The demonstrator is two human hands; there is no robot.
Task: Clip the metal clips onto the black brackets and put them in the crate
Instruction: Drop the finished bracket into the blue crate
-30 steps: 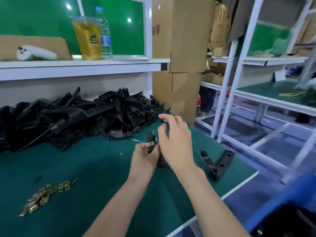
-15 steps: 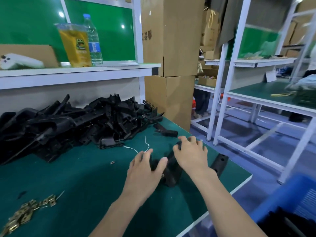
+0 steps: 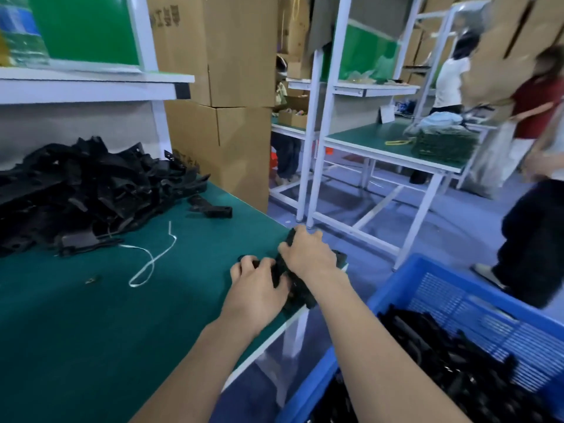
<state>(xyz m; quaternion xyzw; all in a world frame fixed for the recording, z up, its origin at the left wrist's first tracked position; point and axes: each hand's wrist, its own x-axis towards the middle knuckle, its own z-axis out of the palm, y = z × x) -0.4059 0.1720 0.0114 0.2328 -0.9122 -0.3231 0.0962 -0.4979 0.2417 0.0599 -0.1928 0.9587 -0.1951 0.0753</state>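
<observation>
1. Two hands are bunched over a small clutch of black brackets (image 3: 300, 296) at the bench edge, just past centre toward 4 o'clock. The left hand (image 3: 256, 288) has its fingers curled down onto the near pieces. The right hand (image 3: 308, 254) has its fingers hooked round the far end.
2. I judge the main risk to be a drop. The bundle overhangs the lip of the green mat (image 3: 91, 315), and there is a gap between the bench and the blue crate (image 3: 317, 383) at 5 o'clock. Several loose pieces lifted together could splay, and one could fall to the floor instead of into the crate.
3. A clip that is only half seated might spring off during the carry. From here I cannot tell whether these brackets have their clips on, because the hands cover them.
4. The white strap (image 3: 152, 261) at 8 o'clock of the hands could snag a sleeve or a part.
5. Someone stands close at 3 o'clock, so a wide swing could catch them.
6. The brackets look like hard, matte moulded plastic, long and angular. More fill the heap (image 3: 85, 190) at 9 o'clock, and one stray (image 3: 210, 209) lies at 11.
7. The crate is glossy plastic with slotted lattice walls and already holds finished parts (image 3: 442, 355).
8. The mat looks smooth and slightly grippy.
</observation>
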